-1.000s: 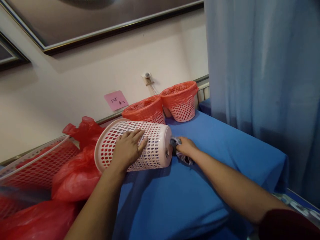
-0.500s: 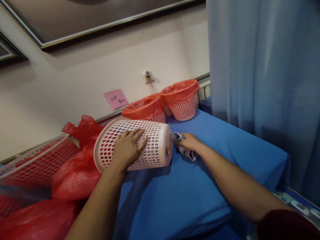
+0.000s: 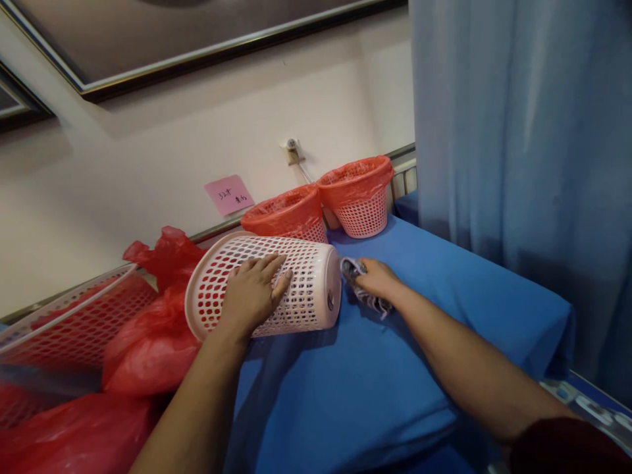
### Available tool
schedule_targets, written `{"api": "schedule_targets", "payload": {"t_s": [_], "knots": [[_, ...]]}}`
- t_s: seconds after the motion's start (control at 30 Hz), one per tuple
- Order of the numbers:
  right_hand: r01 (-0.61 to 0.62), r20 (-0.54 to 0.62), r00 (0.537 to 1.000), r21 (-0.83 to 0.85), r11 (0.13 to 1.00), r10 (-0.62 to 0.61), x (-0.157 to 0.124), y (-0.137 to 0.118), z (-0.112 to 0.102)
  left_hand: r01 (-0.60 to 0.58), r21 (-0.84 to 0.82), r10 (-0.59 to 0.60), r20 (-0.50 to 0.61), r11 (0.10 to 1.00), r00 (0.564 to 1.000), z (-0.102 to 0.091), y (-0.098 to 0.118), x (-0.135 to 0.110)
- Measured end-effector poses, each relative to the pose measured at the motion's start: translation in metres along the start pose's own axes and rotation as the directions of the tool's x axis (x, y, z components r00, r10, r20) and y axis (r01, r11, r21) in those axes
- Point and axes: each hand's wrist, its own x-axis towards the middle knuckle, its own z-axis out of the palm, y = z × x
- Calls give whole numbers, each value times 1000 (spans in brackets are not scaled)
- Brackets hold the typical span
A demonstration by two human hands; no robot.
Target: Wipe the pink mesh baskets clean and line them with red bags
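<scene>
A pale pink perforated basket (image 3: 306,283) lies on its side on the blue-covered table (image 3: 419,316), its base toward the right. My left hand (image 3: 251,293) lies flat on its side wall, fingers stretched out. To the right of the basket's base, my right hand (image 3: 378,280) is closed on a grey patterned cloth (image 3: 351,270) that rests on the blue cover. The cloth sits a little apart from the basket's base.
Two baskets lined with red bags (image 3: 358,181) stand by the wall behind. Red plastic bags (image 3: 153,342) and another mesh basket (image 3: 74,322) lie at the left. A blue curtain (image 3: 523,151) hangs on the right. A pink note (image 3: 228,195) is stuck on the wall.
My right hand drew the cloth away from the basket's base, a little to the right. My left hand and the basket stayed put.
</scene>
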Motion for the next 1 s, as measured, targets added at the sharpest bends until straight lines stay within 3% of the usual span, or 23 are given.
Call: {"api": "schedule_targets", "payload": {"t_s": [0.07,0.13,0.2,0.23,0.33,0.4,0.47,0.53,0.6,0.67,0.7,0.77,0.83,0.9,1.0], "knots": [[60,-159,986,26,998,-55,-2,-7,-1,-3,5,3,8,1000,1000,0,0,0],[245,-237,945,49,968,-227,-11,-14,2,-6,2,6,4,1000,1000,1,-1,1],[417,-209,891,26,908,-403,-23,-19,8,-5,-9,5,-6,1000,1000,1,-1,1],[435,-154,889,-10,900,-431,-28,-19,11,-5,-15,5,-12,1000,1000,2,-1,1],[246,-8,968,-159,956,-251,-34,-16,14,-7,-19,7,-20,1000,1000,2,-1,0],[129,-9,991,-207,970,-134,-31,-13,13,-7,-11,7,-14,1000,1000,2,-2,-1],[96,-85,990,-197,976,-114,-28,-13,12,-3,-10,3,-9,1000,1000,2,-2,-2],[204,-185,956,-145,968,-229,-29,-16,12,-3,-16,3,-11,1000,1000,2,-2,-3],[427,-238,870,-74,901,-432,-36,-21,13,-7,-20,7,-17,1000,1000,2,-2,-4],[585,-220,789,-19,811,-574,-46,-24,14,-6,-16,6,-24,1000,1000,3,-2,-5],[597,-174,788,-12,802,-590,-50,-23,14,-4,-15,4,-28,1000,1000,3,-2,-6],[527,-54,847,-49,848,-529,-55,-20,13,-4,-20,3,-32,1000,999,2,-1,-6],[392,31,920,-112,913,-391,-55,-13,13,-8,-27,7,-34,1000,999,1,-1,-7],[221,-24,974,-112,969,-225,-49,-5,13,-13,-32,12,-31,999,999,-1,-1,-9],[19,-183,983,-13,1000,-21,-36,7,11,-32,-63,29,-43,998,999,1,-7,-20]]}}
